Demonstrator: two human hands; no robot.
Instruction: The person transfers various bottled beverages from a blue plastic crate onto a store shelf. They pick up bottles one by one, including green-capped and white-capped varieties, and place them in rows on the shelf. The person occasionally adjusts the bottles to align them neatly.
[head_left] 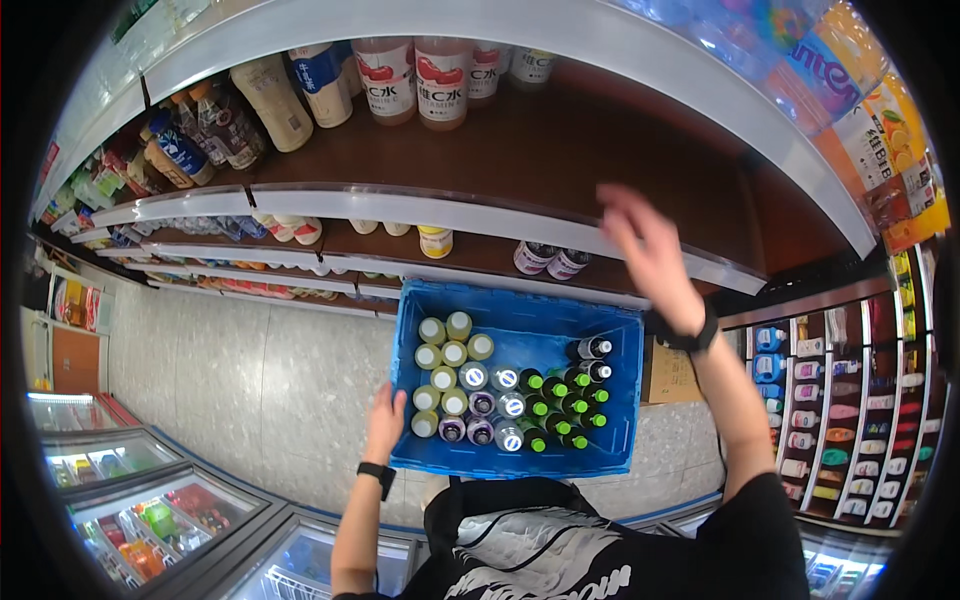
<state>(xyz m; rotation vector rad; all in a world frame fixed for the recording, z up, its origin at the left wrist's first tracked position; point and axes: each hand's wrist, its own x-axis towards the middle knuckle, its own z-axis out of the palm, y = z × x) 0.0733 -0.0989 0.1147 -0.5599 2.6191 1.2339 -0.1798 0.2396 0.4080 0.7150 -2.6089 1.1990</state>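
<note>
A: What is the person doing at this moment?

B: The left hand [385,420] is resting on the left rim of the blue crate [520,320], with the fingers laid flat against the wall, not closing on anything. The right hand [650,262] is raised in front of the dark wooden shelf [560,160]; its fingers are spread loosely and it is holding nothing.

A: Where are the bottles?

B: The bottles in the crate [510,395] are standing upright, close together, with yellow caps on the left, white and purple in the middle, green and black on the right. I am judging that this is shelf stocking, between two placements, with the right hand empty.

A: So what is the next move asking for?

B: I think the right hand needs to go down to the crate and close on one bottle by its neck, because the bottles are touching each other.

A: Is there room?

B: The shelf is mostly bare on the right, with the tall juice bottles [415,80] at the back left. The white front edge of the shelf [480,215] is lying just beside the right hand, so a bottle must be passing over it. Two dark cans [550,262] are standing on the shelf below, near the crate's far rim.
</note>
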